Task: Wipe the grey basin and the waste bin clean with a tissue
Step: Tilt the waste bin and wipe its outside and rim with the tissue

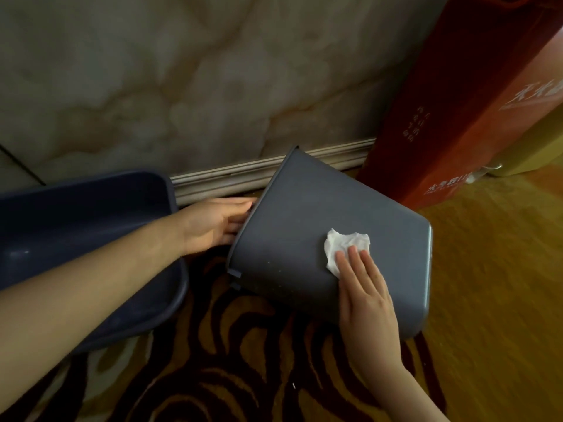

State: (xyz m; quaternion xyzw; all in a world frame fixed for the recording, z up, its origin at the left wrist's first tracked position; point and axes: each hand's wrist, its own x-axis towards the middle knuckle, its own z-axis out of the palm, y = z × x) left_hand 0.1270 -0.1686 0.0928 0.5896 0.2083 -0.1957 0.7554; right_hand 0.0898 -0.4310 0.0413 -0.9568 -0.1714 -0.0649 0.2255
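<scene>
The waste bin (320, 239) lies tipped on the floor, mouth leftward where the left hand (213, 223) grips its rim, while the flat-open right hand (362, 287) presses the tissue (341, 242) near its base.

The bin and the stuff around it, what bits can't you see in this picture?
Head view only:
- Inside of the waste bin: it lies on its side, mouth turned away.
- Left hand fingertips: hidden behind the bin's rim.
- Tissue: partly under the right hand.
- Grey basin: cut by the left edge, crossed by the forearm.
- Red bag writing: too blurred.
</scene>
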